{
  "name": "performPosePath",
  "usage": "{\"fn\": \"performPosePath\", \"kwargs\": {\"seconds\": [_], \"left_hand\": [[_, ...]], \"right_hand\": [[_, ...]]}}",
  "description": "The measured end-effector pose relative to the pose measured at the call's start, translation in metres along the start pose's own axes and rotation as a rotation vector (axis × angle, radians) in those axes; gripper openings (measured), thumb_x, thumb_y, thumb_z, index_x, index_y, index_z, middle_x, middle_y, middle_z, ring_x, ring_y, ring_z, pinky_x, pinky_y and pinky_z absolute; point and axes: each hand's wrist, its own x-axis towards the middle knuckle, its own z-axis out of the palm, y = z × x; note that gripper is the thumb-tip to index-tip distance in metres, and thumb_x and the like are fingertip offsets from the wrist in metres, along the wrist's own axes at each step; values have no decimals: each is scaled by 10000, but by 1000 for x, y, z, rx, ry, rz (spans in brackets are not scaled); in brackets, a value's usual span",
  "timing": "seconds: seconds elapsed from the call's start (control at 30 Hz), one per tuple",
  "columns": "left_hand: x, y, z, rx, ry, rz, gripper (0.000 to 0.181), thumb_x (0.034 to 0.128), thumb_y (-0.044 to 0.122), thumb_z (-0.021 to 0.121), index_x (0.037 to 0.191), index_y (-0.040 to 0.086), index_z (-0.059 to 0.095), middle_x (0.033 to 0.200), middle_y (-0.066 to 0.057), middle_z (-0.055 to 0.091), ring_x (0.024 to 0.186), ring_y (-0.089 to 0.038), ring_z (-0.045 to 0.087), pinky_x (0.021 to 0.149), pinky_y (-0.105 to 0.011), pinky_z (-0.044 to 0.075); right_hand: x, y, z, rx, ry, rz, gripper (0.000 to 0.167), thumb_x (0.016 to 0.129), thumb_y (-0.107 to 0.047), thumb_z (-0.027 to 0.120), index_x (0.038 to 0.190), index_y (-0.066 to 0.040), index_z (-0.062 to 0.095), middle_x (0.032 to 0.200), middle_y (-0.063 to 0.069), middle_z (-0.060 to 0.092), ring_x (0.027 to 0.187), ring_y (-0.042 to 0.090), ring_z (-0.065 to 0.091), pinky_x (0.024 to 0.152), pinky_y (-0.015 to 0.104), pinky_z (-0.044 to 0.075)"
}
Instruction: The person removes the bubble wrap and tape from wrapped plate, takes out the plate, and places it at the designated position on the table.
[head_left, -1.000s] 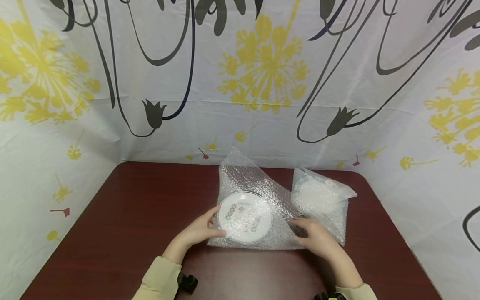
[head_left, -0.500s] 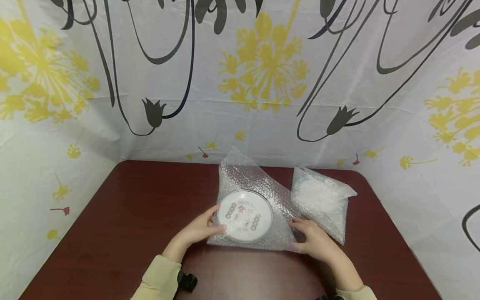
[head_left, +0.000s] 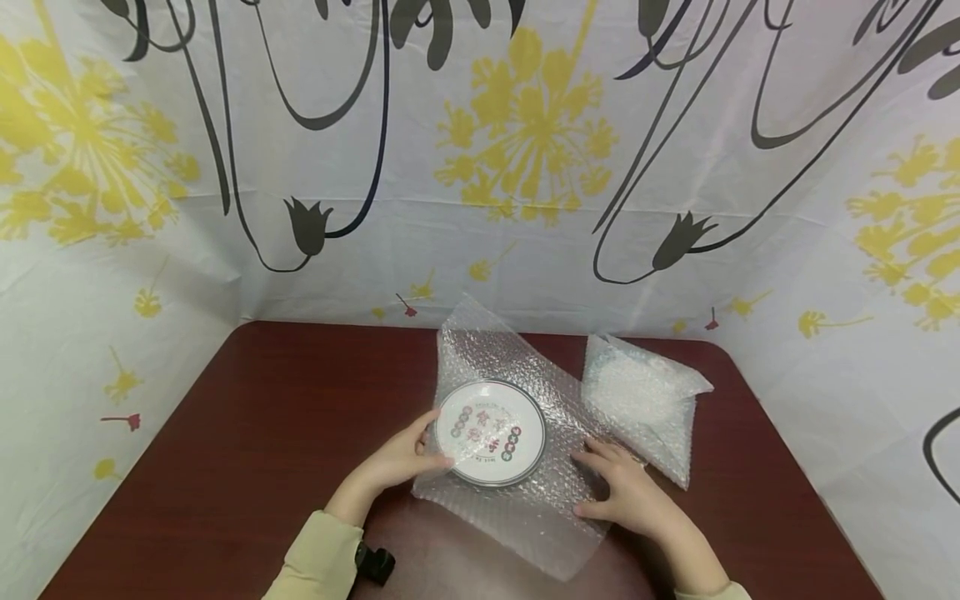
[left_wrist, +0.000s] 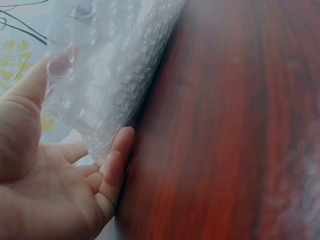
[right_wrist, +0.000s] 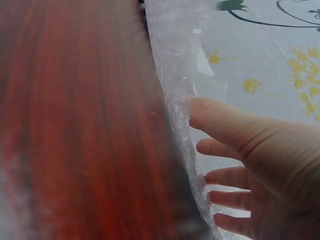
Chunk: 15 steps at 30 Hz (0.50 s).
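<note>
A round white plate (head_left: pixel 491 433) with a dark rim and red and grey printed marks lies on a sheet of bubble wrap (head_left: pixel 525 521) at the middle of the table. My left hand (head_left: pixel 393 458) holds the plate's left side, thumb over the rim; its other fingers are partly hidden. In the left wrist view, bubble wrap (left_wrist: pixel 100 75) lies between thumb and curled fingers. My right hand (head_left: pixel 626 492) rests on the sheet's right part, fingers spread and apart from the plate. The right wrist view shows the thumb and fingertips (right_wrist: pixel 220 220) at the bubble wrap's edge (right_wrist: pixel 175 100).
A second bundle in bubble wrap (head_left: pixel 637 400), with something whitish inside, lies at the back right, close to the sheet's edge. The dark red wooden table (head_left: pixel 262 442) meets a white patterned cloth (head_left: pixel 525 258) at the back and sides.
The wrap that covered the plate has come off its face, and a flap now spreads toward the near edge. My right hand's fingers have spread. My left hand has stayed in place.
</note>
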Motion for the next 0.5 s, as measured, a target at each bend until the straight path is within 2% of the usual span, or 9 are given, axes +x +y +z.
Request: {"fn": "performPosePath", "kwargs": {"seconds": [0.27,0.37,0.5], "left_hand": [[-2,1,2,-12,-19,10,1035,717,218,840,1514,40,205,923,-100,423,712,-165,409,579,-270,356],[-4,0,2,-13,-31,16,1065,702,205,846,1523,60,183,991,-114,412,787,-188,408,635,-291,374],[-6,1,1,-27,-42,22,1088,694,168,846,1530,73,157,1182,-167,420,939,-235,435,761,-365,418]], "right_hand": [[-3,-2,2,11,-11,14,794,666,-472,827,1316,-85,584,1428,238,406,1264,511,356,927,742,268],[-3,-2,2,19,-26,27,807,663,-468,827,1328,-87,573,1441,235,390,1276,513,339,927,752,255],[-3,-2,2,24,-32,28,819,661,-470,825,1336,-88,564,1451,231,378,1285,513,326,924,756,251]]}}
